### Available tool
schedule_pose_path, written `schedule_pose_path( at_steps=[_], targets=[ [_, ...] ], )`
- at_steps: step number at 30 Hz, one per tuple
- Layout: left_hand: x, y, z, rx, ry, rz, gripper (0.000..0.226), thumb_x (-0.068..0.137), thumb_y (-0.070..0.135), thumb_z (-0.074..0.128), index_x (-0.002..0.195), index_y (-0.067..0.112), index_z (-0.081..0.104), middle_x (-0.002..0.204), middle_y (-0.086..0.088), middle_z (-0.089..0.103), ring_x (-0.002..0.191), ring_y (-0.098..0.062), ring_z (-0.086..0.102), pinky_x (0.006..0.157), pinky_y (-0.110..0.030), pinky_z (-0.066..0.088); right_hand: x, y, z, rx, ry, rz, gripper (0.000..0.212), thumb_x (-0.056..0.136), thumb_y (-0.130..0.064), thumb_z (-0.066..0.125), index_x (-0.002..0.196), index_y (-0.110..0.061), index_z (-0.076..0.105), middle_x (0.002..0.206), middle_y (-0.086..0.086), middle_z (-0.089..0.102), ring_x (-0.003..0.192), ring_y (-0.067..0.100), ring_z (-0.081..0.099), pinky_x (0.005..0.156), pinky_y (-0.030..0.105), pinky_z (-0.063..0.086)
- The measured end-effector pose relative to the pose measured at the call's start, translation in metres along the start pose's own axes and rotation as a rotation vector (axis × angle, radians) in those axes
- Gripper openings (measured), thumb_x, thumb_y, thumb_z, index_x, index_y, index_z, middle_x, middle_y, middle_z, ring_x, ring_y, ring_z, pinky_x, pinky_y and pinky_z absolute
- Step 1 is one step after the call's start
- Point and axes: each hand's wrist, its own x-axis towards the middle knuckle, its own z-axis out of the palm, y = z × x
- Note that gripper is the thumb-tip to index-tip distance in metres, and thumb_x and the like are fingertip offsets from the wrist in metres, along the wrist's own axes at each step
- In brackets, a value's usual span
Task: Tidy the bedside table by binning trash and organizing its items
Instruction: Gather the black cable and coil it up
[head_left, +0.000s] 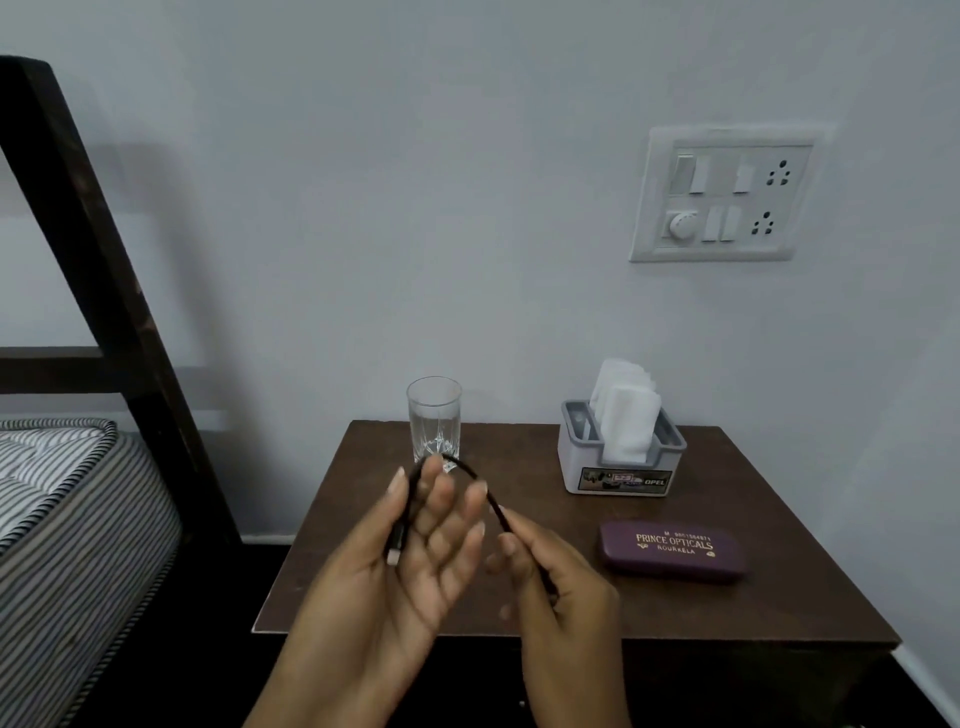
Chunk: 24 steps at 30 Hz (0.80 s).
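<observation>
A: So, nearest to us, what is each hand doing?

B: Both are on the black cable, held up in front of the glass. The left hand is spread flat with its fingers apart; the cable loops over the fingertips and its plug end hangs against the palm, draped there, not clamped. The right hand has its grip pinched closed on the cable's other run.

A: How will it handle?

B: My guess is light and limp. It sags into an arch between the hands, so it holds no shape and can slide off open fingers. I would take it just behind the plug, where it looks stiffest, and wind the slack round the left fingers.

A: And further back?

B: The worktop carries a purple spectacle case to the right of the glass and nearer us, and a tissue holder to the right of the glass, near the wall. The glass looks fragile and stands just behind the loop, so a swinging cable could tip it.
</observation>
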Motion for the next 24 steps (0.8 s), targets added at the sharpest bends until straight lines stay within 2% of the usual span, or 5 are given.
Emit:
schedule_pose_path(
  at_steps=[5, 11, 17, 20, 24],
  targets=[
    [0.029, 0.004, 0.018, -0.115, -0.052, 0.103, 0.022, 0.084, 0.021, 0.056, 0.087, 0.008, 0.073, 0.112, -0.014, 0.070, 0.106, -0.023, 0.066, 0.074, -0.043, 0.059, -0.008, -0.001, 0.000, -0.156, -0.080, -0.013, 0.026, 0.082, -0.044, 0.048, 0.099, -0.061, 0.059, 0.078, -0.012, 0.063, 0.042, -0.001, 0.051, 0.048, 0.011, 0.041],
    [0.037, -0.010, 0.012, 0.533, -0.044, 0.290, 0.038, 0.093, 0.030, 0.038, 0.112, 0.005, 0.060, 0.118, -0.006, 0.068, 0.115, -0.017, 0.061, 0.095, -0.038, 0.050, 0.004, -0.018, -0.018, -0.393, -0.206, 0.033, 0.034, 0.073, -0.052, 0.040, 0.097, -0.040, 0.060, 0.085, -0.009, 0.061, 0.072, 0.007, 0.062, 0.066, 0.024, 0.050],
    [0.040, -0.003, 0.008, 0.927, -0.181, 0.213, 0.035, 0.092, 0.029, 0.041, 0.107, 0.009, 0.065, 0.107, -0.004, 0.073, 0.106, -0.014, 0.066, 0.092, -0.028, 0.051, 0.034, -0.057, -0.042, -0.622, -0.414, 0.078, 0.014, 0.079, -0.044, 0.055, 0.088, -0.040, 0.066, 0.077, -0.018, 0.067, 0.072, 0.000, 0.059, 0.071, 0.026, 0.051],
    [0.040, 0.001, 0.006, 0.970, -0.220, 0.120, 0.032, 0.095, 0.026, 0.041, 0.084, 0.024, 0.071, 0.078, 0.006, 0.074, 0.078, -0.011, 0.067, 0.069, -0.022, 0.049, 0.053, -0.075, -0.051, -0.637, -0.468, 0.069, 0.011, 0.080, -0.042, 0.059, 0.084, -0.037, 0.068, 0.071, -0.017, 0.066, 0.064, -0.002, 0.056, 0.069, 0.028, 0.051],
    [0.032, 0.010, 0.000, 0.768, -0.344, -0.161, 0.027, 0.091, 0.033, 0.051, 0.083, 0.016, 0.070, 0.052, -0.007, 0.063, 0.069, -0.031, 0.063, 0.079, -0.044, 0.053, 0.083, -0.073, -0.063, -0.493, -0.338, 0.078, 0.008, 0.077, -0.041, 0.067, 0.076, -0.035, 0.071, 0.079, -0.019, 0.069, 0.071, -0.005, 0.060, 0.069, 0.021, 0.048]
  ],
)
